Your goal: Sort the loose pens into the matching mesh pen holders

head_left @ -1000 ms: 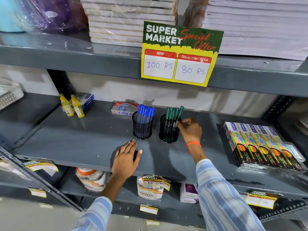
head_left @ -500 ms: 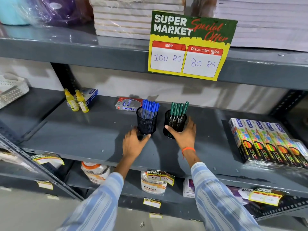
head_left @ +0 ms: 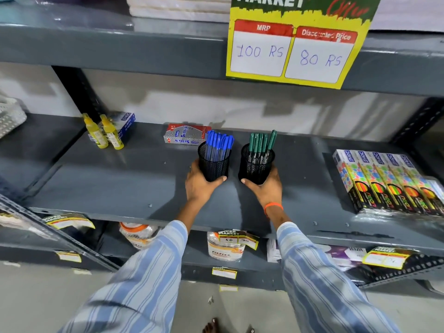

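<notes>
Pen holders [head_left: 213, 164] gripped, left hand [head_left: 200, 186], right hand [head_left: 265, 188]

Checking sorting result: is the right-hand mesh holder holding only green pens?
Yes, as far as visible: the right mesh holder, gripped by the right hand, shows only green pens; none blue.

A single head-worn wide-angle camera looks forward and down at a grey metal shelf [head_left: 125, 186] from close in front, at about arm's reach. The left hand [head_left: 200, 186] and right hand [head_left: 265, 188] sit near the frame's centre; straight lines bow toward the edges. The price sign [head_left: 293, 51] above is cropped by the top edge, and the floor [head_left: 28, 306] fills the bottom.
</notes>
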Motion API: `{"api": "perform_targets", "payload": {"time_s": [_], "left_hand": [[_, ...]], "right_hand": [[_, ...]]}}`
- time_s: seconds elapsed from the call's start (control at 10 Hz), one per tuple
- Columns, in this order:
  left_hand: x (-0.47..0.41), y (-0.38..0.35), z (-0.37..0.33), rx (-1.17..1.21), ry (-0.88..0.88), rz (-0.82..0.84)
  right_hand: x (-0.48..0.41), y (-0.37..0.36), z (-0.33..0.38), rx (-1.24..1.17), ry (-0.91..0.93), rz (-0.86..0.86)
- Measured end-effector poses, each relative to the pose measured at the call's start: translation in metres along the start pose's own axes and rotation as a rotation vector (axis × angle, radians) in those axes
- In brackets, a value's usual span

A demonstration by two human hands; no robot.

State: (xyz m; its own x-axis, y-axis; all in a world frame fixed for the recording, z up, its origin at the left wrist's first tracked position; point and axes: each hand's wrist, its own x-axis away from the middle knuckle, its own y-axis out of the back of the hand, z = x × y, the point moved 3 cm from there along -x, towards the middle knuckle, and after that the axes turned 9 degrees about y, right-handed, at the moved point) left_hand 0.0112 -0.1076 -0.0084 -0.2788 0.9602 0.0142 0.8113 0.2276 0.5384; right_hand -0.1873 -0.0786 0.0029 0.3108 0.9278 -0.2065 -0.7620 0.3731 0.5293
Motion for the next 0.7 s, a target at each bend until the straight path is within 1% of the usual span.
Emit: {"api": "perform_targets", "payload": {"time_s": [0.2,0.4,0.5,0.6,0.7], "left_hand": [[0.041,0.016,0.010,-0.007,-0.066,0.027],[0.066,0.028,0.021,-0.002,-0.053,0.024],[0.075,0.032,0.019,-0.019,-0.055,0.034],[0.079,0.034,0.016,-0.063,-0.046,0.108],[0.090,0.036,0.016,-0.148,-0.026,0.177]], "right_hand": [[0.040,0.011,-0.004,0.010,0.014,-0.020],[0.071,0.023,-0.006,-0.015,0.026,-0.050],[0.080,0.027,-0.004,0.006,0.023,-0.035],[0.076,0.030,-0.001,0.021,0.035,0.036],[0.081,0.035,0.001,0.076,0.020,0.161]]}}
